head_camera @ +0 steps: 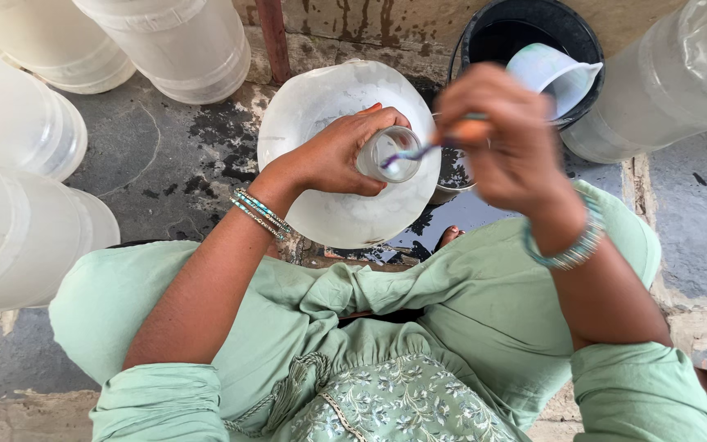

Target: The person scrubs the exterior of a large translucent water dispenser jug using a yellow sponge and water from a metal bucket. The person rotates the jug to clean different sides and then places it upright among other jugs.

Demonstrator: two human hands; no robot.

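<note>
Six big jars (182, 41), one bucket (533, 33), one brush (419, 151)

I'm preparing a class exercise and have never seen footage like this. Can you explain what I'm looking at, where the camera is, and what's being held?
There is no machine here: a camera worn on a person's head looks down at their own two hands. The left hand has its grip around the neck of a large translucent water jar. The right hand holds a small brush pushed into the jar's opening. Behind it, a black bucket holds a plastic jug. More big jars stand on the wet stone floor.
</note>
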